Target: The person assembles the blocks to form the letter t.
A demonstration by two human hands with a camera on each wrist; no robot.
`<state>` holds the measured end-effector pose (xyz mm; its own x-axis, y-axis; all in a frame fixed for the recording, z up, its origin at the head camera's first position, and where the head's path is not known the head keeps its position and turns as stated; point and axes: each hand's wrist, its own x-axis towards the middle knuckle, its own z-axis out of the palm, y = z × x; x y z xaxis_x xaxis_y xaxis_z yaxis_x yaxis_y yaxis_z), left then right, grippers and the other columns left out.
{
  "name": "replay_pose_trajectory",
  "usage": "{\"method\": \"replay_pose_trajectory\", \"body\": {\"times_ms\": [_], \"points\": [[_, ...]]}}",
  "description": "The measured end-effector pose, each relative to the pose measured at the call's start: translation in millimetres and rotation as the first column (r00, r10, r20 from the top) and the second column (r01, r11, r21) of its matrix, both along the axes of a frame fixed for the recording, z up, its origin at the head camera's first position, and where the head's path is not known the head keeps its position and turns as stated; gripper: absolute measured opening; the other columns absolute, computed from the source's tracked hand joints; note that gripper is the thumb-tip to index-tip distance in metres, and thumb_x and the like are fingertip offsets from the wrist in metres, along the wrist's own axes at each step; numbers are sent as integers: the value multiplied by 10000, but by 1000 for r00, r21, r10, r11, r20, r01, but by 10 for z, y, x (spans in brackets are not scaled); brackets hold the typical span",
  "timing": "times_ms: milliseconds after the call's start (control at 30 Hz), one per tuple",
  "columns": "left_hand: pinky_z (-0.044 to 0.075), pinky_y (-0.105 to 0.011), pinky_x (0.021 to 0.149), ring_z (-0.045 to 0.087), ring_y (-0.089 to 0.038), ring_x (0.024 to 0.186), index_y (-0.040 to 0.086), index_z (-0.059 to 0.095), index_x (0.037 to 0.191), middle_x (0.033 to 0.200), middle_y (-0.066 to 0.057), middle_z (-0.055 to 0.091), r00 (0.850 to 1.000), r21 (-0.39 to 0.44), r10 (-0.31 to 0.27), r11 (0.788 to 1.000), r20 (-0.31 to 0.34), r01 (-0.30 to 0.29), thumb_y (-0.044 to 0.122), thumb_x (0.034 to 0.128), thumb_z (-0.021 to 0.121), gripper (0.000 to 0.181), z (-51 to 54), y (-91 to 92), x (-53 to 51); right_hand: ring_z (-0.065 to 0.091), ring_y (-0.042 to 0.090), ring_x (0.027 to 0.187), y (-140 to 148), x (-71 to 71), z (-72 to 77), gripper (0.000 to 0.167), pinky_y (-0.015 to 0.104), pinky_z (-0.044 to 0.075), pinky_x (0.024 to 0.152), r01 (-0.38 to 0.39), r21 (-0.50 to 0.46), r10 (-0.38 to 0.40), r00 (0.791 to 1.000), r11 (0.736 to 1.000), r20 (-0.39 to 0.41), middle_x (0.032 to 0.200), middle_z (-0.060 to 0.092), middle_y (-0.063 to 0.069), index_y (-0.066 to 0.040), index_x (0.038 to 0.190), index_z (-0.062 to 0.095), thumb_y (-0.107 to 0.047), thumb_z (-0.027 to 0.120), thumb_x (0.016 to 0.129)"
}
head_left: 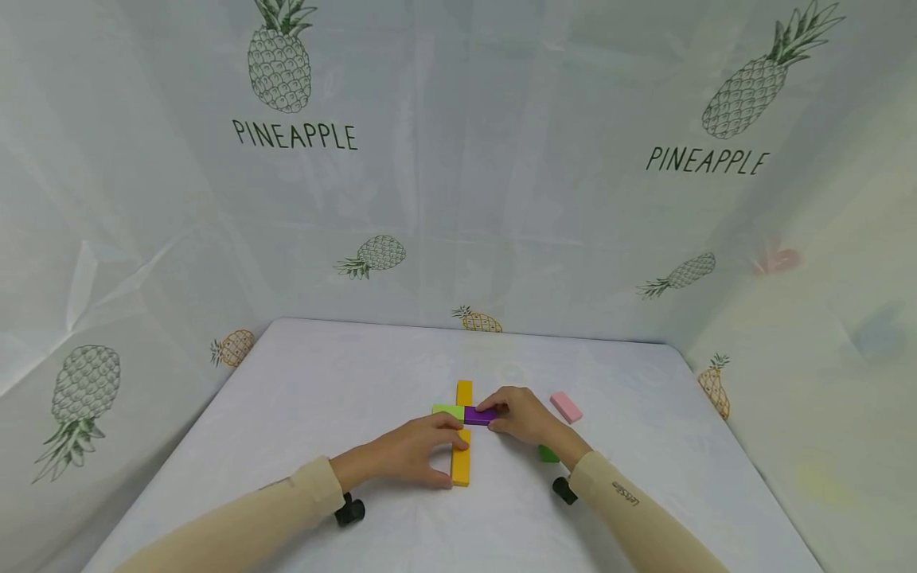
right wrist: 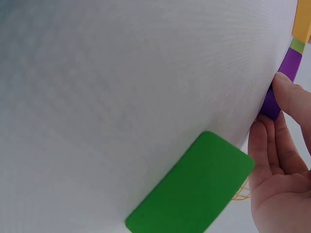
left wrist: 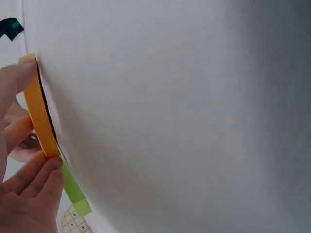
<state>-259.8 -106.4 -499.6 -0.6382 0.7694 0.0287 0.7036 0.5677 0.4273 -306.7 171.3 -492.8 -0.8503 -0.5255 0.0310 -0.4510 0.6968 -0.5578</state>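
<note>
The left hand (head_left: pixel 419 452) grips a long yellow-orange block (head_left: pixel 461 468), thumb at its near end and fingers at its far end; the left wrist view shows this block (left wrist: pixel 41 114) between thumb and fingertips. A purple block (head_left: pixel 478 415) is pinched by the right hand (head_left: pixel 526 415), its left end against a light green block (head_left: pixel 447 411). In the right wrist view thumb and fingers hold the purple block (right wrist: pixel 290 64). Beyond the green and purple blocks lies another yellow block (head_left: pixel 464 392), in line with the gripped one.
A pink block (head_left: pixel 566 407) lies right of the right hand. Partly under the right wrist is a dark green block (head_left: pixel 548 454), large in the right wrist view (right wrist: pixel 192 187). The white table (head_left: pixel 358 350) ends at a pineapple-print cloth (head_left: pixel 501 159).
</note>
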Motion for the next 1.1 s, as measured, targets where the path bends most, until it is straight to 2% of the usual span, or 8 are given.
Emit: {"method": "replay_pose_trajectory", "body": {"times_ms": [200, 367, 533, 667, 867, 1100], "points": [[476, -437, 1174, 544, -234, 1418, 253, 693, 1405, 1583, -43, 528, 999, -36, 10, 999, -48, -12, 460, 922, 834, 544, -22, 1, 69, 656, 159, 1054, -3, 4, -4, 303, 406, 593, 1003, 19, 0, -19, 1000, 1000, 10, 1201, 741, -16, -222, 1228, 803, -120, 819, 944], [472, -420, 1177, 534, -231, 1437, 228, 664, 1458, 1604, -41, 514, 997, -53, 28, 998, -76, -32, 435, 952, 808, 565, -25, 8, 145, 652, 159, 1066, -6, 5, 7, 310, 403, 587, 1014, 15, 3, -15, 1000, 1000, 16, 1213, 739, -10, -220, 1242, 798, -124, 816, 948], [478, -391, 1170, 533, -217, 1444, 183, 618, 1509, 1614, -18, 507, 994, -88, 16, 996, -112, -26, 428, 990, 763, 592, -19, 17, 214, 650, 159, 1077, -2, -5, -6, 311, 406, 584, 1022, 10, 11, -10, 1000, 1000, 6, 1224, 738, -7, -223, 1244, 797, -125, 814, 950], [493, -380, 1154, 549, -222, 1434, 144, 606, 1516, 1615, -32, 508, 993, -80, 3, 997, -117, -12, 389, 1006, 752, 584, -8, 9, 256, 650, 160, 1079, -1, -5, -6, 306, 414, 584, 1020, 5, 4, -5, 1000, 1000, 3, 1226, 739, -3, -222, 1239, 797, -119, 811, 952], [499, -357, 1144, 552, -216, 1434, 109, 608, 1508, 1618, -49, 507, 995, -55, -11, 998, -100, 6, 332, 1015, 750, 559, 16, -2, 269, 649, 156, 1068, 0, -5, -7, 301, 410, 587, 1012, 5, 4, -5, 1000, 1000, -2, 1216, 739, -4, -219, 1235, 797, -119, 812, 951], [508, -351, 1132, 551, -223, 1438, 86, 615, 1496, 1608, -77, 521, 994, -41, -22, 999, -111, 17, 312, 1017, 749, 547, 17, 2, 254, 643, 158, 1063, -3, 0, -4, 310, 410, 583, 1019, 13, 12, -13, 1000, 1000, 2, 1216, 736, -7, -231, 1240, 797, -125, 814, 950]]}}
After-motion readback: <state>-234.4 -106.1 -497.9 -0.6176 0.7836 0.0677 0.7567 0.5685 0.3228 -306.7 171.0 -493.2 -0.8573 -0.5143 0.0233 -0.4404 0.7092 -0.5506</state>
